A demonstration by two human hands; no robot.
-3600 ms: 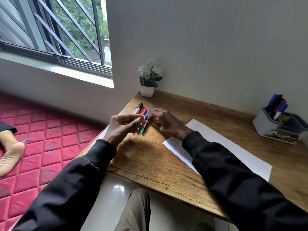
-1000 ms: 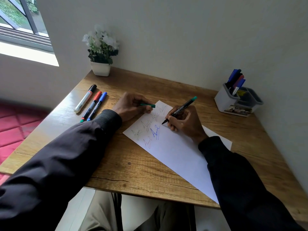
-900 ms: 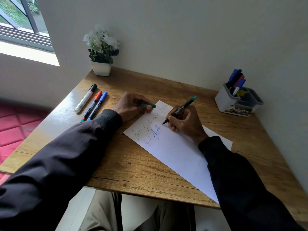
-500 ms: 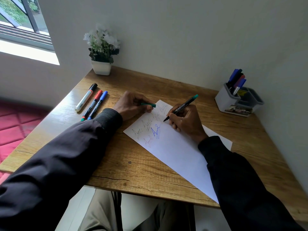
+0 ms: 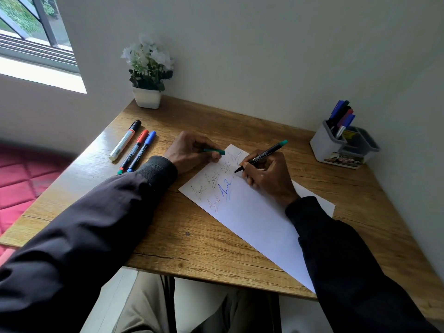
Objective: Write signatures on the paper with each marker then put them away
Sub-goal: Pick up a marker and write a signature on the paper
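A white sheet of paper (image 5: 254, 219) lies slanted on the wooden desk (image 5: 192, 241), with several signatures in green, red and blue near its far end. My right hand (image 5: 266, 175) grips an uncapped green marker (image 5: 263, 155), tip down on the paper beside the blue signature. My left hand (image 5: 189, 151) rests on the paper's far corner and pinches the green cap (image 5: 214, 151). Three capped markers lie at the left: a white one with a black cap (image 5: 125, 140), a red one (image 5: 134, 150) and a blue one (image 5: 143, 150).
A grey and white organizer (image 5: 336, 146) with several markers standing in it sits at the back right by the wall. A white pot of white flowers (image 5: 147, 75) stands at the back left corner. A red quilted mat (image 5: 21, 179) lies on the floor left of the desk.
My right hand has shifted the marker's tip slightly across the paper while writing. My left hand stays put holding the cap. Earlier, both hands were at the row of markers.
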